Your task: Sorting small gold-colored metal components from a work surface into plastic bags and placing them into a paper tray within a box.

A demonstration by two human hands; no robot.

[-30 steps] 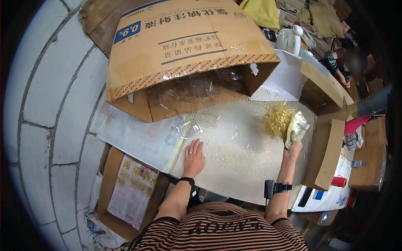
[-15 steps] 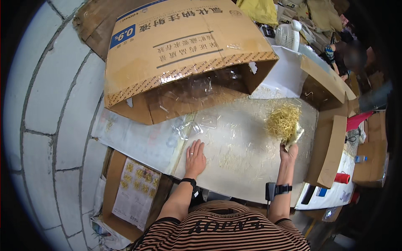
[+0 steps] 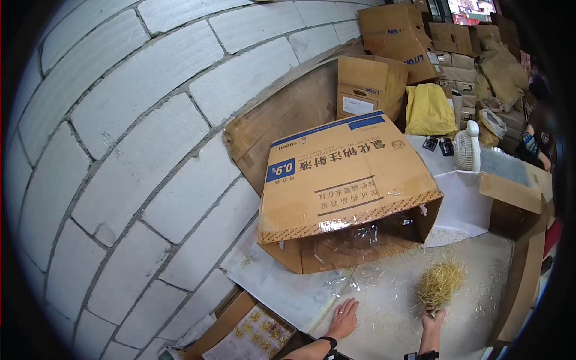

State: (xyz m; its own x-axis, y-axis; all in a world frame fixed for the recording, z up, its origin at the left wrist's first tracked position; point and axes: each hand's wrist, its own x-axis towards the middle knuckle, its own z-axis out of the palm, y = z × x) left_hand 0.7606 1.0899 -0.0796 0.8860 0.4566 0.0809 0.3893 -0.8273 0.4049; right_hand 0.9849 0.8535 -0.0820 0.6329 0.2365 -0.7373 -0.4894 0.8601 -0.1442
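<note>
My left hand [image 3: 343,319] lies flat on the pale work board, fingers stretched, holding nothing. By its fingertips are some clear plastic pieces [image 3: 349,284]. My right hand [image 3: 433,319] is at the near edge of a heap of thin gold-coloured pins or sticks [image 3: 441,282]. Its fingers are closed around something small at the foot of the heap, too hidden to name. More thin pieces are scattered over the board [image 3: 384,318]. Beyond my hands a big cardboard box [image 3: 354,180] lies on its side, its opening toward me, with clear plastic pieces inside.
Cardboard walls [image 3: 517,282] border the board on the right. A white fan [image 3: 467,149] and a yellow bag [image 3: 429,111] stand behind, near stacked cartons [image 3: 396,39]. A block wall [image 3: 174,198] runs along the left. Lower left, an open carton [image 3: 228,324] holds a sheet with gold bundles.
My view has swung up and left, so the scene sits lower and farther right. The whitish piece seen in my right hand no longer shows. My left hand still rests on the board.
</note>
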